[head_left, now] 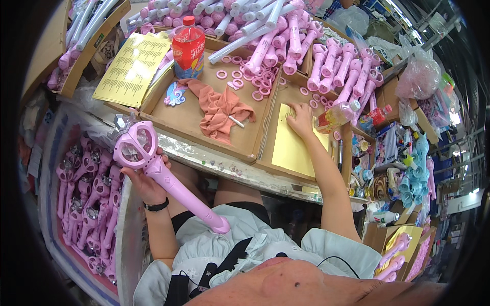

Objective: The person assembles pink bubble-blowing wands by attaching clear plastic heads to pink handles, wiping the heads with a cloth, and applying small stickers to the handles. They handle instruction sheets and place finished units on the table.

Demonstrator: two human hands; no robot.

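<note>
My left hand [149, 179] is wrapped round a pink toy wand [178, 186] with an open oval head and a clear, gem-like tip. The wand slants down to the right, its handle end against my lap. My right hand [300, 121] reaches into the right compartment of a cardboard tray [204, 142]. Its bent fingers pinch at the upper part of a yellow label sheet [292, 148]. Beside that hand lies a bottle with yellow-orange drink [334, 116]. An orange cloth [220, 111] lies crumpled in the left compartment, with a small white stick [236, 121] on it.
A bin [115, 245] of finished-looking pink wands [89, 204] stands at the left. A red-capped bottle [189, 48], more yellow sheets [131, 69], pink rings [263, 84] and piled pink wand parts [293, 38] crowd the far side. A black pen [340, 154] lies at the right.
</note>
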